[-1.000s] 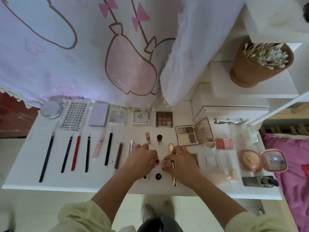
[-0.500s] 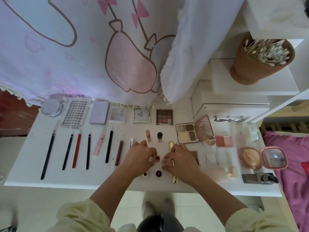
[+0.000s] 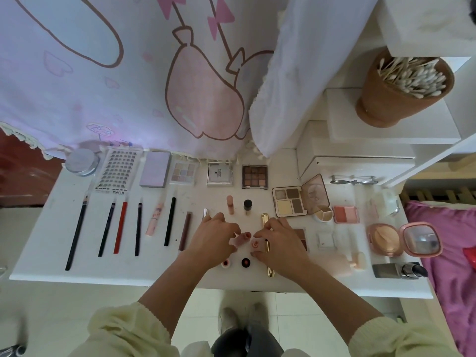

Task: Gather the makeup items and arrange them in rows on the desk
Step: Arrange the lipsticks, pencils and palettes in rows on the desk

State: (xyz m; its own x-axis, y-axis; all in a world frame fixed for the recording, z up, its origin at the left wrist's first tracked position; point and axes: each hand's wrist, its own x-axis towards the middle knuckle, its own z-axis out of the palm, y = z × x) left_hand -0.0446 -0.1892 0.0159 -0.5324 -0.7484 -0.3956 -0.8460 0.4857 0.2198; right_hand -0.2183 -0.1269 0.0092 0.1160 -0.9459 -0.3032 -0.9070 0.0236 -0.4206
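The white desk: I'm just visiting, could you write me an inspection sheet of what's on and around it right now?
Surface: white desk, a few marks near the middle.
Job's things: back row from silver jar to brown eyeshadow palette; second row of pencils, including a red pencil.
Clutter: unsorted right side, with open pink compact, blush, grey bottle.
Hands: left hand grips small red-ended tube; right hand grips small pink-ended tube.
Cables: nothing seen.
Surroundings: cartoon curtain behind, pot of cotton swabs on white shelves, pink bedding right.
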